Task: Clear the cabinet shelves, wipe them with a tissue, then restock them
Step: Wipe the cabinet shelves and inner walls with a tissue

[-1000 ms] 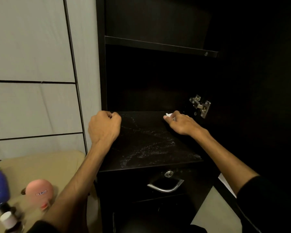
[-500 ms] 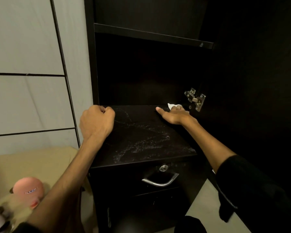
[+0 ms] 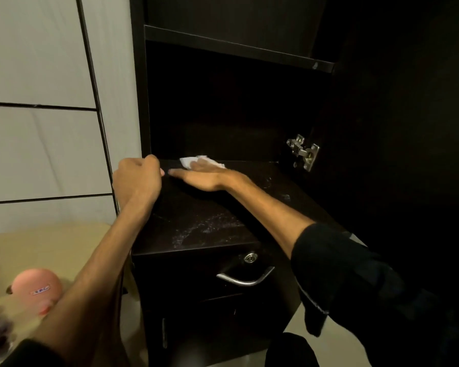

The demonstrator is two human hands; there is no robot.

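A dark cabinet has a bare lower shelf (image 3: 212,221) streaked with pale dust near its front. My right hand (image 3: 204,176) lies flat at the back left of that shelf, fingers straight, pressing a white tissue (image 3: 194,161) against the surface; only the tissue's edges show past my fingers. My left hand (image 3: 137,178) is curled into a fist at the shelf's left edge, against the cabinet's side panel, with nothing visible in it. An upper shelf (image 3: 236,47) is bare too.
A metal door hinge (image 3: 304,152) sticks out at the shelf's back right. Below the shelf is a drawer with a lock and a silver handle (image 3: 245,278). A pink rounded container (image 3: 36,290) and blurred bottles sit on a beige surface at the lower left.
My right hand has slid the tissue from the back right of the shelf across to the back left, close to my left fist. The left hand has stayed in place.
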